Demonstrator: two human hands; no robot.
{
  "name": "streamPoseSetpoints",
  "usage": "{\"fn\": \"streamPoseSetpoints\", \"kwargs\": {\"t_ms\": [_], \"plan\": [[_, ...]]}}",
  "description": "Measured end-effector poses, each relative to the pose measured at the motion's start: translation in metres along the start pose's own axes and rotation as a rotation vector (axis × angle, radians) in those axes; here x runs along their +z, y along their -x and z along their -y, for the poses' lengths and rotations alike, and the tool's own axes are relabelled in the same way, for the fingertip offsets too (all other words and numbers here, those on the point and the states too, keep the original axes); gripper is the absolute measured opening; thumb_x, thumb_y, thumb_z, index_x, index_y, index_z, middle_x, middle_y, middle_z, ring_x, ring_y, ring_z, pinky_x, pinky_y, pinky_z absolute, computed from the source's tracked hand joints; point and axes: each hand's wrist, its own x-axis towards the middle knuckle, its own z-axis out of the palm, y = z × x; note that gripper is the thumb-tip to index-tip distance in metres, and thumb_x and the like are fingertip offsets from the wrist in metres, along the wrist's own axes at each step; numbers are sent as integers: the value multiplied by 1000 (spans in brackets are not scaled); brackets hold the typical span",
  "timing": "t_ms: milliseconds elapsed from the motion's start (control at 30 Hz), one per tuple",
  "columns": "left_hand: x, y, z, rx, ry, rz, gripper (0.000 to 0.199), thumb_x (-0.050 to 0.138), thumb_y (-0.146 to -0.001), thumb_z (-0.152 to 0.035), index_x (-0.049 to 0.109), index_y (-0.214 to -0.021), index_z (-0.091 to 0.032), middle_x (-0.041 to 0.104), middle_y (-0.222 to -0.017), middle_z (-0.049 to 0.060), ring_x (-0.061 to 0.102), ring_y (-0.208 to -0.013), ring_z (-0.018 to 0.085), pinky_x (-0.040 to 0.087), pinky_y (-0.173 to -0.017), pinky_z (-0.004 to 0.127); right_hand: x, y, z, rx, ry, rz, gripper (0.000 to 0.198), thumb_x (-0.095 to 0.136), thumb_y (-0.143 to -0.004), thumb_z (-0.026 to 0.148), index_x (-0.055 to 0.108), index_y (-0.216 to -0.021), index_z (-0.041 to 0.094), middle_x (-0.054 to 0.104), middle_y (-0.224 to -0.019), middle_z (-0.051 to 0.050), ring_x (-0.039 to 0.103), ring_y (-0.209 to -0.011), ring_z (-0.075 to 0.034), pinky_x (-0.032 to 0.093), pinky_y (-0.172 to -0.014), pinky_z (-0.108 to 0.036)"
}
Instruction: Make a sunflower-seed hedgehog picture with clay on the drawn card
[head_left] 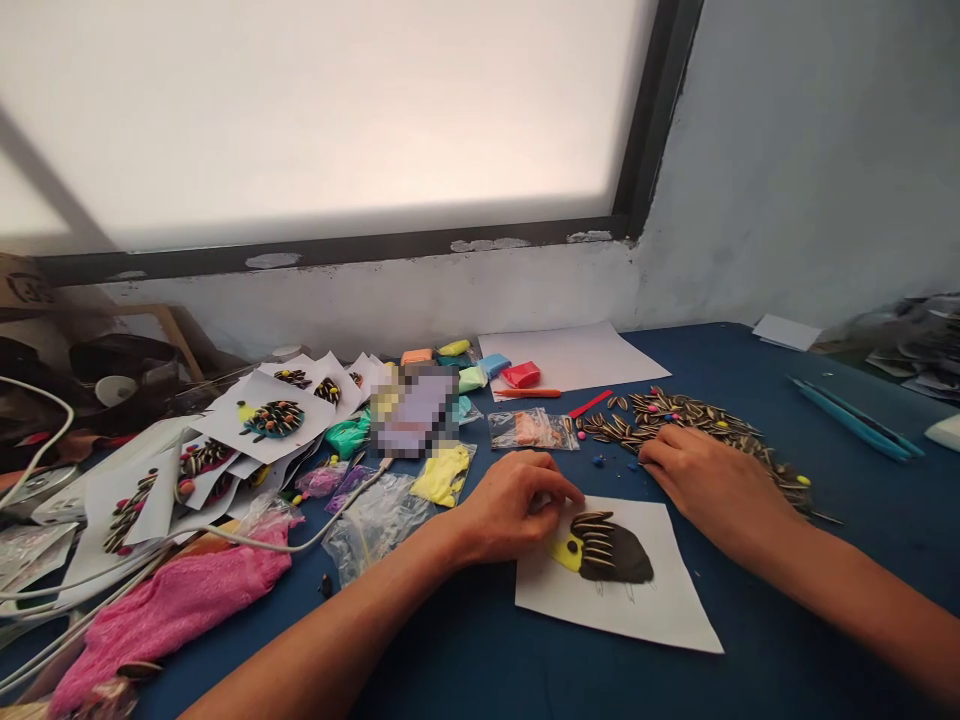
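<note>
A white paper card (619, 615) lies on the blue table in front of me. On it is a hedgehog-like shape of black modelling clay (626, 555) with a yellow clay face (566, 553). A row of striped sunflower seeds (597, 540) stands in the clay. My left hand (517, 505) rests at the card's upper left edge, fingers curled closed; whatever they hold is hidden. My right hand (705, 475) is at the near side of a loose sunflower seed pile (679, 412), its fingers together and fingertips down; I cannot see what is between them.
Finished seed-and-clay cards (274, 410) are stacked at left beside a pink cloth (180, 610) and a white cable (300, 545). Clay packets (521, 375), a pixelated phone-like object (416, 410) and a blank sheet (585, 355) lie behind. Blue tweezers (855, 420) lie right.
</note>
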Motion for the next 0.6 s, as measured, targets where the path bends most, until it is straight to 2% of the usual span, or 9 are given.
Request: {"fn": "streamPoseSetpoints", "kwargs": {"t_ms": [200, 333, 400, 500, 600], "plan": [[1, 0, 1, 7, 2, -6, 36, 55, -74, 1, 78, -97, -14, 61, -81, 3, 55, -74, 14, 40, -67, 25, -4, 1, -4, 20, -127, -13, 20, 45, -91, 23, 62, -80, 20, 65, -86, -7, 63, -82, -25, 48, -70, -37], [1, 0, 0, 7, 2, -4, 36, 55, -73, 1, 78, -97, -14, 61, -81, 3, 55, -74, 14, 41, -67, 25, -18, 14, 0, 62, -262, -13, 21, 45, -94, 31, 61, -84, 23, 66, -75, -1, 61, -62, -16, 47, -56, -28], [0, 0, 0, 9, 0, -3, 36, 55, -73, 1, 77, -98, -14, 62, -81, 4, 55, -74, 14, 41, -68, 25, -25, 23, 7, 72, -350, 15, 23, 47, -94, 38, 61, -82, 24, 63, -64, 3, 56, -51, -13, 43, -46, -24], [0, 0, 1, 13, -8, -3, 36, 55, -74, 1, 77, -98, -14, 62, -81, 4, 55, -75, 14, 41, -68, 25, -34, 37, 23, 116, -654, 97, 21, 51, -94, 42, 63, -87, 26, 66, -69, 3, 61, -59, -13, 46, -49, -22], [1, 1, 1, 12, -12, -7, 36, 54, -74, 1, 77, -97, -14, 62, -80, 3, 56, -74, 14, 41, -68, 25, -39, 48, 42, 45, -726, 71, 18, 53, -93, 37, 65, -84, 27, 65, -67, 4, 61, -57, -12, 45, -48, -21]]}}
